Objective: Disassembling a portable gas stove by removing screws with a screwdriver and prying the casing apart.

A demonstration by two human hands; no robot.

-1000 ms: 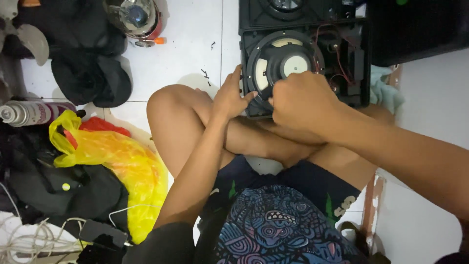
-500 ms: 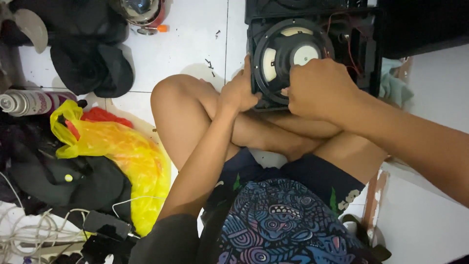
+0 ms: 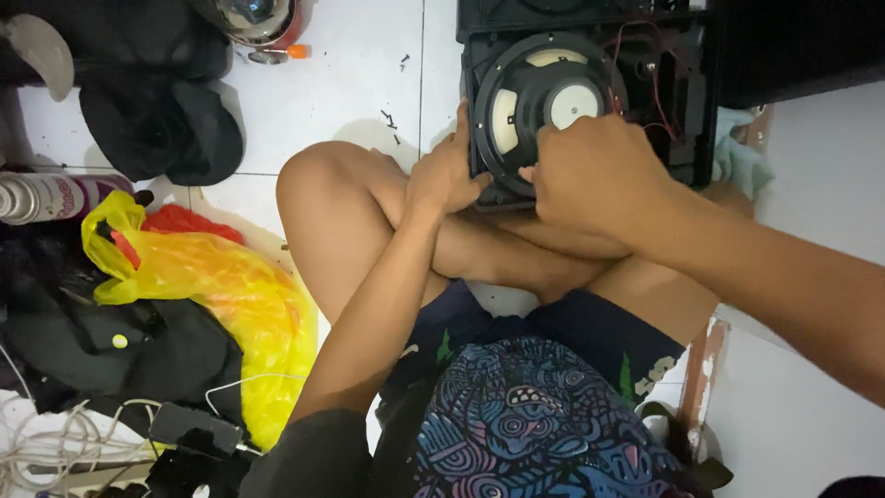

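Gripping round speaker [image 3: 544, 106], both hands [image 3: 590, 171]

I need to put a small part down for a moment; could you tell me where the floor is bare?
The white tile between the black clothes and the speaker cabinet is bare, apart from small dark specks. The left side is crowded with a yellow bag, cables and a spray can.
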